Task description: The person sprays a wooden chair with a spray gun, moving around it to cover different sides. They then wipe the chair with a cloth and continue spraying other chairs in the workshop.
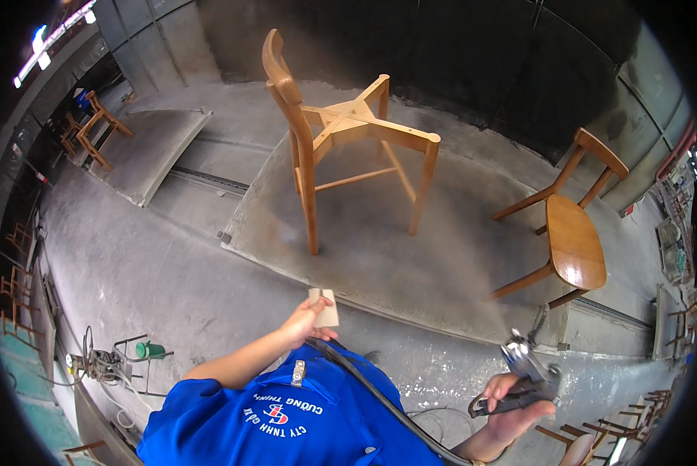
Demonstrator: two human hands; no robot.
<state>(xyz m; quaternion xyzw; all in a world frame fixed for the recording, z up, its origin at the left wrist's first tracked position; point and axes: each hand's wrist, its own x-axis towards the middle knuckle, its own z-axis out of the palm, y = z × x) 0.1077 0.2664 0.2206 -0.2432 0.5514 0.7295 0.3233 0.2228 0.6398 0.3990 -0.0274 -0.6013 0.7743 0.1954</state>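
Observation:
My left hand (306, 320) is closed around a small flat beige pad (327, 309), held in front of my body. My right hand (511, 412) grips a metal spray gun (528, 365) low on the right, its front toward the platform. A dark hose (379, 405) runs diagonally across my blue shirt toward that hand. Beyond my hands stands a wooden chair frame (307, 179) with no seat, its cross braces bare. A varnished chair with a glossy seat (573, 241) is to the right, nearer the spray gun. Faint haze hangs between the gun and the chair frame.
The chair frame stands on a low grey platform (279, 225); a second platform (158, 147) with another chair (100, 132) lies at the left. Pump equipment (96, 365) and a green container (150, 349) are lower left. More chairs line the lower right. A dark wall (457, 54) rises behind.

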